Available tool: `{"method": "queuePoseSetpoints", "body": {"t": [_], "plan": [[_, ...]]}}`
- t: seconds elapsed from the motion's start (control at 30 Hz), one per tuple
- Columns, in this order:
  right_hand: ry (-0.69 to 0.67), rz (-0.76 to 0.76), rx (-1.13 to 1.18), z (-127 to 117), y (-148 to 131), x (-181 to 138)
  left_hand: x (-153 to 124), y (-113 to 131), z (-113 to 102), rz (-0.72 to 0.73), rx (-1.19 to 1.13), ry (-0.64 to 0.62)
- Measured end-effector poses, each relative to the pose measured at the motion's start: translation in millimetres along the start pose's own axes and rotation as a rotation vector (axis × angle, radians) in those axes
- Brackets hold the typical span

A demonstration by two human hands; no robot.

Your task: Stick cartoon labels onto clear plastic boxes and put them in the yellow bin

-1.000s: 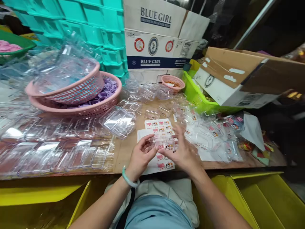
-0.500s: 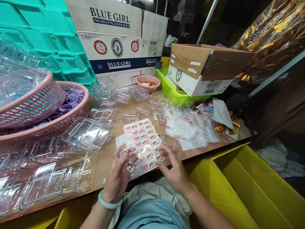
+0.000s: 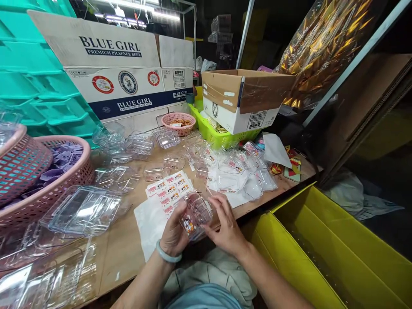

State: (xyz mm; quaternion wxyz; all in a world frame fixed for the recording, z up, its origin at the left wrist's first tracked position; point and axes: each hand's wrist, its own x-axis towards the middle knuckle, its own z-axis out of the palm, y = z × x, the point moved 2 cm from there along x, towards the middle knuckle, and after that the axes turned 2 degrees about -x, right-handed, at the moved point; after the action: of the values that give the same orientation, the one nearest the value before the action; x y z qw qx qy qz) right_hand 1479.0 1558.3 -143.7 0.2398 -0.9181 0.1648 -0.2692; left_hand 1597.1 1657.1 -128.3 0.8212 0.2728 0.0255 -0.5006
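Observation:
My left hand (image 3: pixel 175 234) is closed on a small clear plastic box (image 3: pixel 197 212) that bears a cartoon cat sticker at its lower left. My right hand (image 3: pixel 225 225) has its thumb and fingers curled round the box's right edge. Just behind the box, partly covered by it, lies a sticker sheet (image 3: pixel 170 191) printed with rows of cats and pink lettering. White backing paper (image 3: pixel 146 223) sticks out to the left of the sheet. Beyond my right hand is a pile of clear boxes (image 3: pixel 236 171), several with the same stickers.
Larger clear plastic lids (image 3: pixel 85 208) and pink baskets (image 3: pixel 72 176) stand at left. A small pink basket (image 3: pixel 178 122) sits at the back. The lime basket (image 3: pixel 219 137) carries a cardboard carton (image 3: pixel 241 103). Yellow bins (image 3: pixel 299 244) stand below the table's right edge.
My right hand has come in from beside the box to its right edge. The box is turned and raised slightly, and the camera view has swung to the right.

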Motion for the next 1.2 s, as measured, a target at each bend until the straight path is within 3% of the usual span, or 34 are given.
{"method": "queuePoseSetpoints", "body": {"t": [0.07,0.2,0.23,0.3,0.4,0.57,0.73,0.87,1.03,1.2], "plan": [[-0.012,-0.047,-0.038,-15,16,0,7,9,2,0.042,0.028,0.073],[0.376,0.139,-0.332,-62,79,7,15,18,6,0.037,0.075,0.085],[0.400,0.190,-0.418,-71,93,9,16,18,8,0.033,0.090,0.075],[0.300,0.205,-0.555,-80,112,11,17,17,13,0.020,0.136,0.060],[0.144,0.118,-0.636,-77,115,17,22,10,23,-0.058,0.255,0.013],[0.082,0.029,-0.635,-58,97,33,38,0,43,-0.216,0.431,-0.093],[0.083,0.010,-0.577,-50,102,32,45,-1,47,-0.313,0.474,-0.137],[0.016,0.138,-0.658,-47,106,28,53,0,34,-0.320,0.384,-0.128],[-0.160,0.372,-0.631,-48,103,46,70,-8,24,-0.401,0.159,-0.161],[-0.220,0.367,-0.405,-58,108,60,75,-11,25,-0.403,0.110,-0.171]]}}
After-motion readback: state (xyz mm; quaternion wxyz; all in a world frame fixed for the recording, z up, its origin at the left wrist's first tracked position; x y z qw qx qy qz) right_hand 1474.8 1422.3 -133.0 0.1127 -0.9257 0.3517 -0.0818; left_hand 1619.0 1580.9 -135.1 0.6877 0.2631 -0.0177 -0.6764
